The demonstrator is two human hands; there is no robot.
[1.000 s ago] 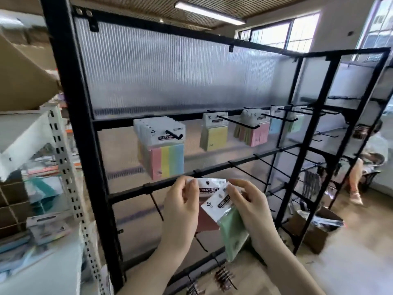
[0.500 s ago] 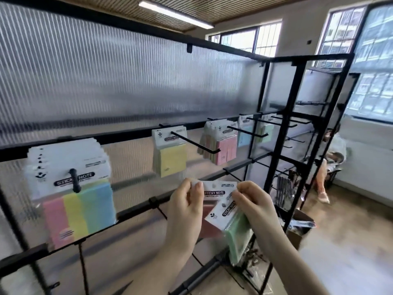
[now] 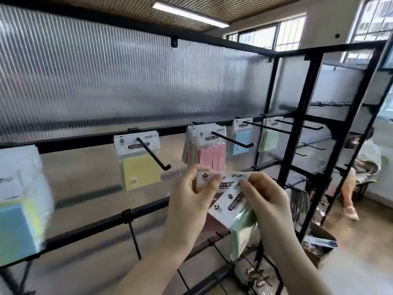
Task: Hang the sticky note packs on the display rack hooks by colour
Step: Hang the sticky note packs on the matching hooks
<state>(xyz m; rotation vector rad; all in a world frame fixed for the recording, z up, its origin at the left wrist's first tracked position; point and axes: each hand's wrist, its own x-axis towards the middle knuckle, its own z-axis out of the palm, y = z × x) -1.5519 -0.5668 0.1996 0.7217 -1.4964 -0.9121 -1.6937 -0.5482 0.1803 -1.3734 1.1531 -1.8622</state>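
Before rack [image 3: 302, 150], fingers [image 3: 212, 184] pinch 2 packs [image 3: 231, 201].

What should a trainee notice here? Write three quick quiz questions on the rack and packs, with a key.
1. True or false: the green pack in the right hand already hangs on a hook.
2. Which colour hangs left of the pink packs: A yellow, B blue, C green?
3. What colour is the pack the left hand pinches?

Key: 1 false; 2 A, the yellow pack; 3 pink.
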